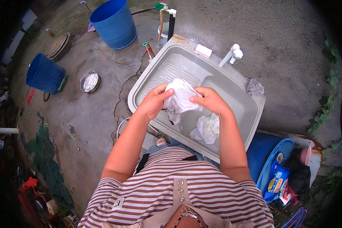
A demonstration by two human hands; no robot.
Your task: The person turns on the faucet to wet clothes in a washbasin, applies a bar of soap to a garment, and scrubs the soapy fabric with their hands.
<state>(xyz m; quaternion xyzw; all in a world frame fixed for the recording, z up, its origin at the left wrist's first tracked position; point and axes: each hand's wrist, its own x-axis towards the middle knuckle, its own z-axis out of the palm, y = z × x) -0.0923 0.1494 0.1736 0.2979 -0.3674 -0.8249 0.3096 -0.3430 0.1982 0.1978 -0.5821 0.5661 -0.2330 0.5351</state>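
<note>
A wet white cloth (183,95) is stretched between my two hands above a grey laundry sink (262,107). My left hand (156,99) grips its left side, thumb on top. On the right side, my right hand (211,98) pinches the fabric between thumb and fingers. A greyish fold with a dark edge hangs from the cloth's lower left. Behind the cloth is the ribbed washboard (171,75) moulded into the sink. Another crumpled white cloth (206,129) lies in the basin near my right forearm, which partly covers it.
On the sink's back rim sit a white-and-red soap bar or box (203,51), a white tap (230,55) and a grey rag (254,86). A blue barrel (256,154) with a blue packet (277,181) stands right. Blue tubs (114,25) and a metal pan (90,82) are left.
</note>
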